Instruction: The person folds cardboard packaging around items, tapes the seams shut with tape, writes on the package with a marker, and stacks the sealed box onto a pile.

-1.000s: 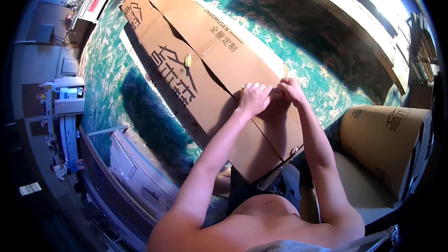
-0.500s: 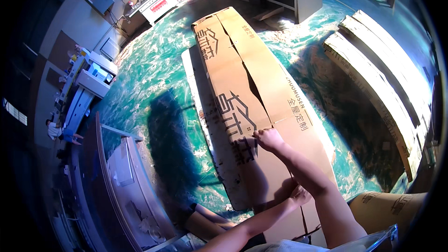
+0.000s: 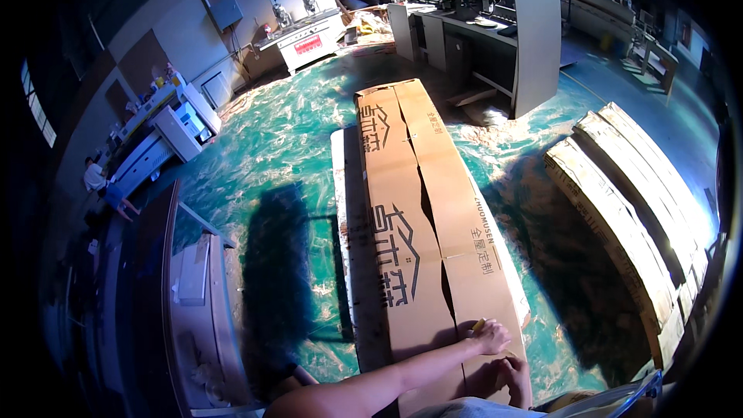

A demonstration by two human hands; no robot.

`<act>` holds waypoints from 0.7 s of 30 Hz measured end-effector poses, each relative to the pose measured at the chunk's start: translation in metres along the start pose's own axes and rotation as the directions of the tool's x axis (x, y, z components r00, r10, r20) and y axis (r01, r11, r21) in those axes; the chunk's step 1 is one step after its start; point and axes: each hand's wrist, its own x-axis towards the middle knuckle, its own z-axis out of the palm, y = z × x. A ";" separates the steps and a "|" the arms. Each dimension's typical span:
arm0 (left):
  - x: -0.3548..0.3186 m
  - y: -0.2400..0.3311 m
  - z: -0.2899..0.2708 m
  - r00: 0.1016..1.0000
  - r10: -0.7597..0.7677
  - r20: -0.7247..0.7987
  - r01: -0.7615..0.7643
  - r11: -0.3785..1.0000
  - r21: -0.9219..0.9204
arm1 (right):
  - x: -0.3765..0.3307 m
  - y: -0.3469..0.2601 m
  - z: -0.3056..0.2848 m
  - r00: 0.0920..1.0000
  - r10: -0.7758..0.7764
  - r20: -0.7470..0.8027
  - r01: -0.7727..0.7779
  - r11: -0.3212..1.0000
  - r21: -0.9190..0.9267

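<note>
A long brown cardboard box (image 3: 402, 209) lies flat on the teal floor, its two top flaps meeting in a centre seam with a slight gap. My left hand (image 3: 491, 337) rests on the right flap at the near end, with a small yellow tool (image 3: 478, 326) sticking out by its fingers. Just below it, in shadow, my right hand (image 3: 515, 375) lies on the same flap. The two hands are nearly touching. My left forearm crosses the box from the lower left.
A white board (image 3: 339, 209) sticks out under the box's left side. Wrapped long stacks (image 3: 619, 209) lie on the right. A grey desk unit (image 3: 535, 39) stands beyond the box, white machines (image 3: 166, 128) and a person (image 3: 97, 176) at far left, a bench (image 3: 193, 286) near left.
The view has lifted from my hands to the whole length of the box. My hands have stayed on the right flap and now sit at the bottom of the picture.
</note>
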 end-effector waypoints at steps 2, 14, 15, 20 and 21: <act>0.001 0.010 -0.026 0.996 -0.089 -0.011 0.089 0.996 -0.017 | 0.012 -0.028 0.041 0.994 -0.091 0.053 0.099 0.981 -0.169; -0.118 0.023 -0.022 0.749 -0.292 0.595 0.654 0.474 -0.590 | -0.111 0.026 0.080 0.996 -0.086 0.018 0.071 0.908 0.413; -0.124 0.037 -0.032 0.703 -0.275 0.655 0.696 0.451 -0.558 | -0.119 0.069 0.090 0.997 -0.074 0.011 0.063 0.911 0.408; -0.093 0.067 -0.085 0.517 -0.344 0.784 0.772 0.583 -0.253 | -0.176 0.162 -0.018 0.898 0.255 -0.360 -0.085 0.901 0.425; -0.076 0.078 -0.081 0.492 -0.344 0.800 0.721 0.676 -0.153 | -0.188 0.206 -0.031 0.807 0.377 -0.454 -0.134 0.867 0.481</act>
